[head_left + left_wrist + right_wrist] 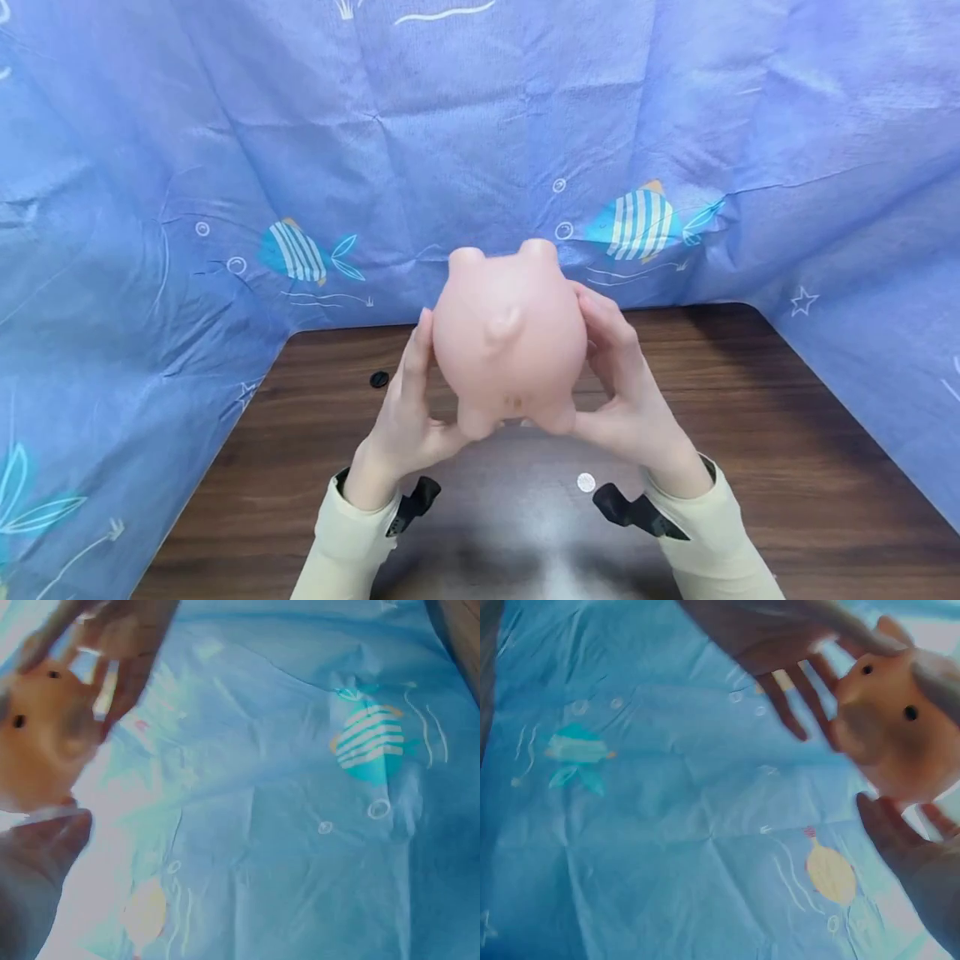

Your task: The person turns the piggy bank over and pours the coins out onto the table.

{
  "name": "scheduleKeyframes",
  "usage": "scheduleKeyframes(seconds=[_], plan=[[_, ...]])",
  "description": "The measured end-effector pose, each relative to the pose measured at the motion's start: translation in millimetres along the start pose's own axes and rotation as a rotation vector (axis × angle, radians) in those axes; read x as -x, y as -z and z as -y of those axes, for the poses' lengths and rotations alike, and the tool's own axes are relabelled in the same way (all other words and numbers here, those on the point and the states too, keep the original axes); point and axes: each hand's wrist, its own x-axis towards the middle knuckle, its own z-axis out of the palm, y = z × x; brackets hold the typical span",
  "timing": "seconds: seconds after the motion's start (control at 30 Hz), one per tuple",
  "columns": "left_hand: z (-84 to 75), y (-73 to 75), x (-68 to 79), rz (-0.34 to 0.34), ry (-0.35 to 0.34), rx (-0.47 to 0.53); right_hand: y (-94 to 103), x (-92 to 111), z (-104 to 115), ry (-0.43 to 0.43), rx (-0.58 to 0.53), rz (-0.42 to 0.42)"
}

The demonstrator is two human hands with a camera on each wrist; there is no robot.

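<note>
A pink piggy bank [510, 342] is held up above the table, its tail end facing the head camera. Its snout and black eyes show in the left wrist view, on the piggy bank [37, 742], and in the right wrist view, on the piggy bank [900, 742]. My left hand [408, 417] grips its left side, with the thumb low by a stubby foot. On the opposite side my right hand [626, 392] holds it with bent fingers and the thumb underneath. A silver coin [586, 482] lies on the table below.
A small black disc [379, 379] lies on the dark wood table [750, 417], left of the left hand. Blue cloth [480, 150] printed with fish hangs around the table's back and sides. Black straps [637, 512] circle both wrists.
</note>
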Motion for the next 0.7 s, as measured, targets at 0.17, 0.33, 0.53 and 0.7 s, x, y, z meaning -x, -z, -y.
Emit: scheduleKeyframes(seconds=[0.17,0.33,0.53,0.7], plan=[[21.1,-11.7,5.5,0.019,0.245,0.114,-2.4,6,-33,-0.173,0.061,-0.008],[63.2,-44.1,31.0,0.086,1.005,0.423,-2.1,26,-97,-0.902,-0.029,-0.015],[95.0,-71.5,61.1,0.138,1.303,0.512,-1.5,48,-138,-1.212,-0.073,0.045],[67.1,-54.3,32.5,0.049,1.059,0.422,2.9,24,-95,-0.904,0.124,0.032]])
